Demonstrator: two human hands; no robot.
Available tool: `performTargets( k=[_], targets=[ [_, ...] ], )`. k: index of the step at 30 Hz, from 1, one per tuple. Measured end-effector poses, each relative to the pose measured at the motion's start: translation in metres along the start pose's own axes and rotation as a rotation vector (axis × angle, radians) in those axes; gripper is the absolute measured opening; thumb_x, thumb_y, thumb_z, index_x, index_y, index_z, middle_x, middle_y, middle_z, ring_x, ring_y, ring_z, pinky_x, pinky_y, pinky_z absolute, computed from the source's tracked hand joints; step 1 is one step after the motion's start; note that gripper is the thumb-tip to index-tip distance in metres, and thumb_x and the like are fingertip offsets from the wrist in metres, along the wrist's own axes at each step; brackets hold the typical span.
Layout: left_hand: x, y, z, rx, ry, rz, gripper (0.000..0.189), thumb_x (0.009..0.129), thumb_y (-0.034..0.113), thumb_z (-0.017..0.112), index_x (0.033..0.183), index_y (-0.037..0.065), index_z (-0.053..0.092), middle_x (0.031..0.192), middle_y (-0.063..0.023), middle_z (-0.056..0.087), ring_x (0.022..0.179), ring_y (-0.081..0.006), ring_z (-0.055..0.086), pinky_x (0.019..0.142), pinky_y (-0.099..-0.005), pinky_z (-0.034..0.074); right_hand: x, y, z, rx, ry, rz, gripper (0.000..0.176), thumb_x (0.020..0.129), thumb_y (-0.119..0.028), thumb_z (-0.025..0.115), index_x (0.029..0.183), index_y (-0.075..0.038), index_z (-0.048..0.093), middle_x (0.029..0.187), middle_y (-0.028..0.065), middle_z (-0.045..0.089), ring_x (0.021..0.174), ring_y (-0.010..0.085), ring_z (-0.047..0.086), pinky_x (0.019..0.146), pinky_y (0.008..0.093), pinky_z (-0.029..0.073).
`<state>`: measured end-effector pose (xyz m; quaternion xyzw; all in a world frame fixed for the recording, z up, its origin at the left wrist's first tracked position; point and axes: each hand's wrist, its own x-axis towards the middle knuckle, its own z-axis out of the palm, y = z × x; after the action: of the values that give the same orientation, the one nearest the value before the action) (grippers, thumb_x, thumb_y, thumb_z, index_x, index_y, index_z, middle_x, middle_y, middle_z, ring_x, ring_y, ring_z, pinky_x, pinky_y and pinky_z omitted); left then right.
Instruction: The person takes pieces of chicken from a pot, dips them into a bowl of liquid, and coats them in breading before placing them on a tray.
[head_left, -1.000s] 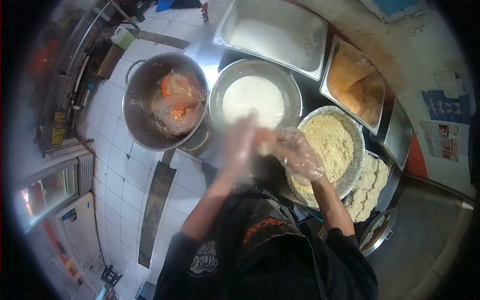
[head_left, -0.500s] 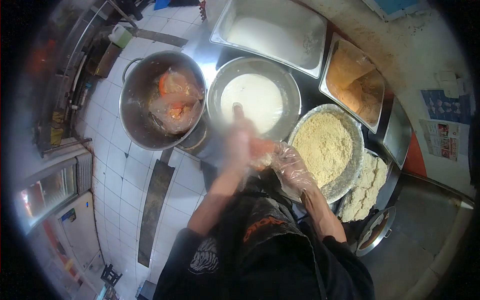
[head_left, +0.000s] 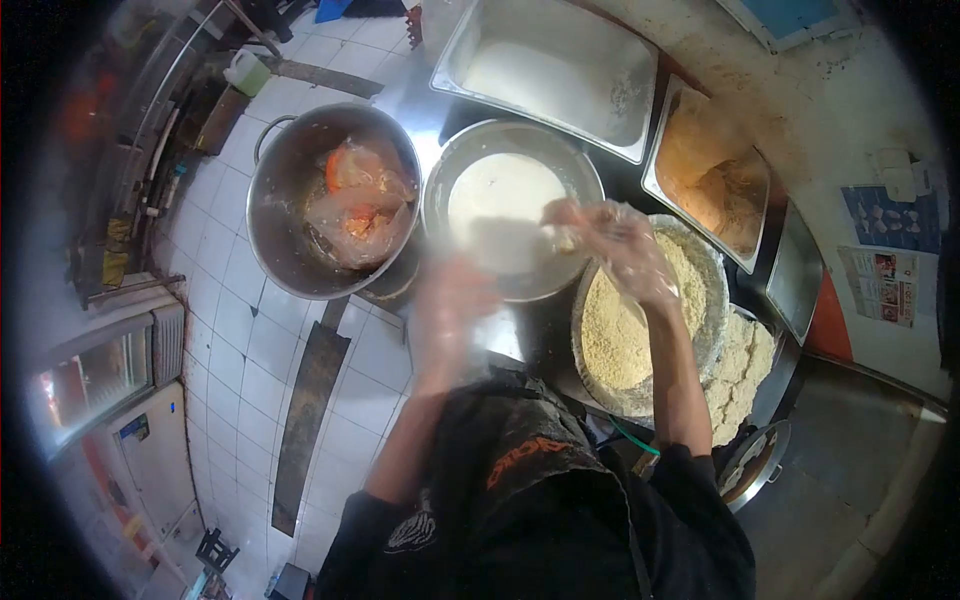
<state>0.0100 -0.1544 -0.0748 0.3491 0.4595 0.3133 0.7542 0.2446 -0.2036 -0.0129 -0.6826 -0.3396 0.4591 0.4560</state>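
My right hand [head_left: 635, 255], in a clear plastic glove, reaches over the right rim of the metal bowl of white batter [head_left: 500, 195]. Its fingers look bent together round something reddish and pale at their tips, too blurred to name. Motion smears my left hand [head_left: 452, 315], which is in front of the bowl's lower left rim; its fingers cannot be made out. Under my right wrist stands a wide metal bowl of yellowish crumbs [head_left: 615, 330].
To the left, a deep pot [head_left: 270, 230] holds plastic bags with orange-red contents. A steel pan of white powder [head_left: 545, 75] and a pan of orange-brown powder [head_left: 705, 190] stand behind. Pale crumb-coated pieces [head_left: 740, 375] lie at the right.
My right hand has moved up and right, from in front of the batter bowl to over its right rim. My left hand has drawn down and left, and the hands are now apart.
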Motion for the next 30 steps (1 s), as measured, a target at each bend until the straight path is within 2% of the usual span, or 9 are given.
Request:
performTargets(
  k=[6,8,9,11,14,18,23,25,30],
  targets=[
    [-0.004,-0.008,-0.007,0.133,-0.087,0.011,0.052,0.107,0.044,0.042,0.127,-0.002,0.053,0.098,-0.0144,0.069,0.077,-0.0229,0.069,0.071,-0.0347,0.054,0.047,0.021,0.045,-0.577,0.102,0.084,0.036,0.093,-0.029,0.069,0.112,0.002,0.071,0.108,0.0223,0.072,0.093,0.0290,0.069,0.084,0.0389,0.056],
    [-0.007,-0.003,-0.004,0.216,-0.106,0.136,0.049,0.107,0.043,0.043,0.126,-0.001,0.054,0.098,-0.0138,0.069,0.078,-0.0219,0.069,0.071,-0.0339,0.053,0.053,0.063,0.068,-1.907,-0.052,-0.366,0.035,0.095,-0.031,0.062,0.113,-0.003,0.072,0.101,0.0192,0.073,0.084,0.0266,0.069,0.077,0.0350,0.056],
    [-0.005,0.000,-0.003,0.216,-0.107,0.139,0.049,0.107,0.043,0.043,0.126,-0.001,0.054,0.098,-0.0138,0.069,0.078,-0.0219,0.069,0.071,-0.0339,0.053,0.058,0.076,0.068,-1.908,-0.049,-0.367,0.035,0.095,-0.031,0.062,0.113,-0.003,0.072,0.101,0.0192,0.073,0.084,0.0266,0.069,0.077,0.0350,0.056],
    [-0.004,0.001,-0.003,0.102,-0.056,0.054,0.049,0.106,0.044,0.045,0.126,0.000,0.055,0.098,-0.0131,0.069,0.081,-0.0209,0.069,0.071,-0.0332,0.053,0.070,0.092,0.060,-0.706,-0.233,-0.280,0.022,0.096,-0.024,0.064,0.105,-0.008,0.077,0.103,0.0111,0.076,0.080,0.0221,0.071,0.076,0.0328,0.056],
    [-0.003,-0.001,-0.008,0.110,-0.014,0.047,0.049,0.105,0.044,0.046,0.126,0.001,0.055,0.099,-0.0120,0.069,0.083,-0.0196,0.068,0.072,-0.0325,0.052,0.079,0.074,0.035,-0.836,-0.385,-0.170,0.022,0.091,-0.024,0.069,0.105,-0.009,0.077,0.104,0.0148,0.075,0.085,0.0232,0.073,0.079,0.0358,0.057],
    [-0.003,0.001,-0.007,0.098,-0.009,0.006,0.048,0.106,0.043,0.046,0.126,0.000,0.055,0.099,-0.0110,0.068,0.083,-0.0188,0.067,0.073,-0.0322,0.052,0.070,0.038,0.033,-1.146,0.005,-0.151,0.018,0.084,-0.017,0.066,0.095,-0.007,0.077,0.097,0.0192,0.074,0.090,0.0318,0.072,0.083,0.0402,0.057],
    [0.000,-0.002,-0.007,0.097,-0.020,0.077,0.046,0.106,0.041,0.045,0.125,0.001,0.055,0.099,-0.0102,0.068,0.082,-0.0183,0.067,0.071,-0.0321,0.051,0.118,0.092,0.018,-1.315,0.003,-0.046,0.018,0.085,-0.011,0.060,0.092,-0.003,0.075,0.091,0.0196,0.073,0.087,0.0299,0.073,0.082,0.0411,0.057],
    [0.001,-0.004,-0.007,0.113,-0.008,0.082,0.045,0.106,0.041,0.045,0.125,0.001,0.056,0.099,-0.0102,0.068,0.081,-0.0183,0.067,0.071,-0.0320,0.051,0.115,0.088,0.007,-1.313,0.122,-0.377,0.017,0.086,-0.014,0.062,0.088,-0.004,0.075,0.087,0.0188,0.073,0.082,0.0283,0.073,0.079,0.0400,0.058],
    [-0.004,-0.006,-0.002,0.186,-0.025,0.091,0.043,0.106,0.040,0.046,0.123,0.001,0.057,0.098,-0.0104,0.068,0.079,-0.0184,0.068,0.071,-0.0318,0.052,0.075,-0.004,0.002,-1.110,0.090,-0.361,0.024,0.079,-0.026,0.074,0.085,-0.004,0.077,0.082,0.0165,0.072,0.072,0.0282,0.069,0.075,0.0402,0.056]
  ],
)
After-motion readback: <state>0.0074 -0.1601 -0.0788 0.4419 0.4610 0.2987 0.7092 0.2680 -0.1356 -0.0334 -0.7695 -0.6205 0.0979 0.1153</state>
